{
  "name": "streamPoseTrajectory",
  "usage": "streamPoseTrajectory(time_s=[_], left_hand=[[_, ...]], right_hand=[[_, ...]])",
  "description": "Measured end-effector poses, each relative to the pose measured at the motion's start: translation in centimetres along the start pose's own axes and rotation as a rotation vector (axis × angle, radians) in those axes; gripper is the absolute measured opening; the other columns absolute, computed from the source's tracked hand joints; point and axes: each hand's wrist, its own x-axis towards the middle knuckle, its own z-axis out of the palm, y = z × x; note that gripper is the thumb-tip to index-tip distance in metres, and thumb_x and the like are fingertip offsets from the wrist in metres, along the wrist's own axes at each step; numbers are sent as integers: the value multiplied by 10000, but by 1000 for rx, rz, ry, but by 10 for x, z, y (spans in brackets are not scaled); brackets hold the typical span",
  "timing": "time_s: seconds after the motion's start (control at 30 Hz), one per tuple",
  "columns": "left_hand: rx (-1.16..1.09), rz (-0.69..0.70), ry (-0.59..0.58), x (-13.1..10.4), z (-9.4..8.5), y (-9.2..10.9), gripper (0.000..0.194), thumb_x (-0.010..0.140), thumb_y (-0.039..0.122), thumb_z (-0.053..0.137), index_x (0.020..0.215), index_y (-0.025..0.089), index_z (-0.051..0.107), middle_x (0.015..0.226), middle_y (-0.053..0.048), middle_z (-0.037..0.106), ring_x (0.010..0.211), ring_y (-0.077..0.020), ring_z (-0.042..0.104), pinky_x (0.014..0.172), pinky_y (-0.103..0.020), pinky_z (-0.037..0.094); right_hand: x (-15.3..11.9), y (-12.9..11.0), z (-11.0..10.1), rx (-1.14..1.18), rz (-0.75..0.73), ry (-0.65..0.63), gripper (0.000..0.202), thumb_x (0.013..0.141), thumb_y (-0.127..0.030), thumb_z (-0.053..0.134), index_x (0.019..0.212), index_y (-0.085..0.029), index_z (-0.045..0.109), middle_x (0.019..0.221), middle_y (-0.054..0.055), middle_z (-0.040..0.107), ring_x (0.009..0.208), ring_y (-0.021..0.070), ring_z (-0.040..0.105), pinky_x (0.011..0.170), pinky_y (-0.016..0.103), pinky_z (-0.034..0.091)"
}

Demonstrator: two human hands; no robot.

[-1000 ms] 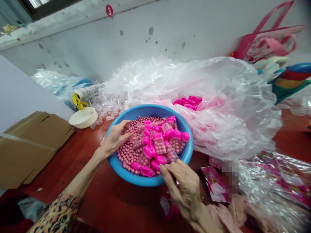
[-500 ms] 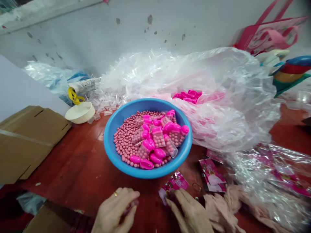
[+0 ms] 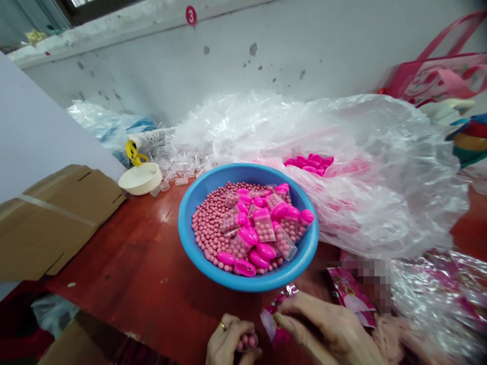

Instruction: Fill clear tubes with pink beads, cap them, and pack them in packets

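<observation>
At the bottom centre, my left hand (image 3: 225, 340), with a ring on one finger, curls around a small clear container of pink beads (image 3: 247, 342). Most of the container is hidden in the fingers. To its right, the thumb and fingertips of my right hand (image 3: 323, 324) close on the edge of a shiny pink printed packet (image 3: 269, 322) lying near the basin. Just beyond both hands stands a blue basin (image 3: 186, 230). Loose pink beads (image 3: 207, 223) fill its left side, and several filled clear containers with bright pink caps (image 3: 264, 225) lie on the right.
Behind the basin spreads a big clear plastic bag (image 3: 399, 167) with pink caps (image 3: 310, 163) inside. Clear tubes (image 3: 186, 165) and a white round lid (image 3: 140, 178) lie left. Flattened cardboard (image 3: 57, 218) is at far left. More pink packets (image 3: 350, 291) and clear wrapping (image 3: 429, 299) lie right.
The view has shifted, so the basin appears further right and slightly lower. My left hand has turned and moved rightward, showing the beads it holds. My right hand's fingers have closed at the packet's edge.
</observation>
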Motion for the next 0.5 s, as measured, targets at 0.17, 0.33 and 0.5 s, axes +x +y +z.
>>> streamPoseTrajectory(time_s=[0.17, 0.33, 0.5], left_hand=[[-71, -62, 10, -2, 3, -2, 214, 903, 384, 503, 861, 202, 607, 610, -19, 594, 532, -150, 548, 483, -212, 474], [-117, -131, 11, -7, 7, -2, 142, 888, 300, 521, 899, 207, 627, 664, -30, 623, 592, -165, 570, 539, -228, 487], [-153, -227, 32, -11, 9, -2, 145, 853, 199, 566, 994, 214, 594, 783, -22, 690, 641, -147, 646, 622, -210, 526]], right_hand=[[20, 0, -14, -49, -49, 145, 162, 911, -235, 495, 777, -234, 586, 683, -22, 666, 561, 117, 640, 535, 180, 497], [39, -10, -10, -157, -98, 245, 176, 919, -211, 471, 815, -203, 612, 691, 5, 645, 557, 124, 631, 529, 199, 496], [64, -15, 19, -330, -95, 102, 140, 839, -150, 566, 726, -187, 640, 684, 35, 635, 564, 184, 633, 497, 272, 473]])
